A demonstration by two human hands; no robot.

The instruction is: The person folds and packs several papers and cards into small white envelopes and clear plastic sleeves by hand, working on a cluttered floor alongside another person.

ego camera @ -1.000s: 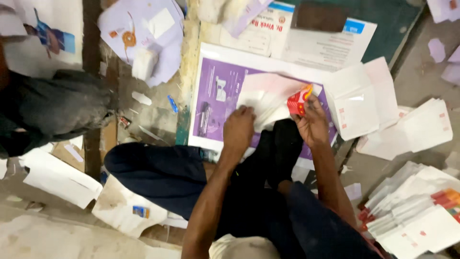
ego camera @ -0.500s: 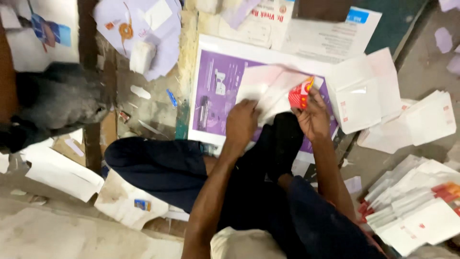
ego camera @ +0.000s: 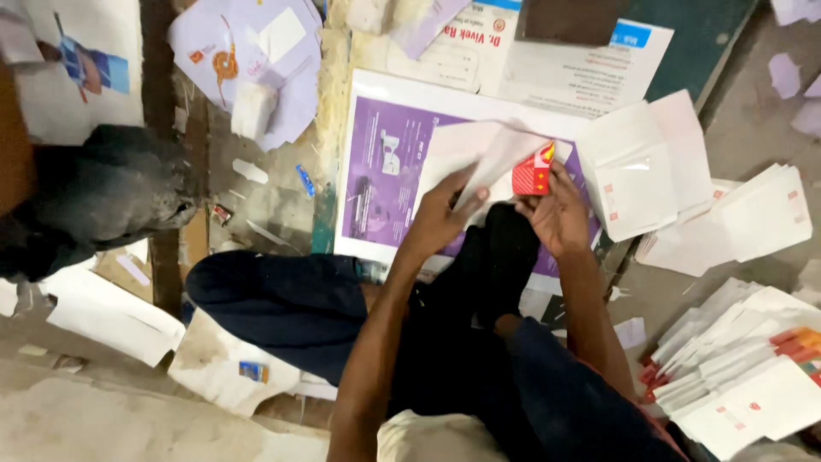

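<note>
We see our left hand (ego camera: pixel 440 218) pinching the lower edge of a white folded sheet (ego camera: pixel 496 158), thumb on top and fingers (ego camera: pixel 457 181) under it; the sheet tilts up and to the right over the purple printed board (ego camera: pixel 385 171); our right hand (ego camera: pixel 560 214) touches the sheet's right end, fingers curled and pressed on a small red printed patch (ego camera: pixel 532 175) at that corner; we can't tell whether the red piece is part of the sheet or a separate card; both hands sit just above our crossed legs in dark trousers (ego camera: pixel 282 308), the board lying on the floor right in front of them; just right of the right hand lies a loose stack of white envelopes (ego camera: pixel 641 171), overlapping the board's right edge; further right another white bundle (ego camera: pixel 761 214), and near the lower right a fanned pile of white envelopes with red edges (ego camera: pixel 744 368); above the board, white printed sheets (ego camera: pixel 590 73) lie flat; upper left, a pale lilac paper cutout (ego camera: pixel 248 56) with a white block on it; left of us, a dark grey bundle (ego camera: pixel 103 197) on the floor, well apart from the hands; white paper scraps (ego camera: pixel 111 312) lie below it beside our left knee.
</note>
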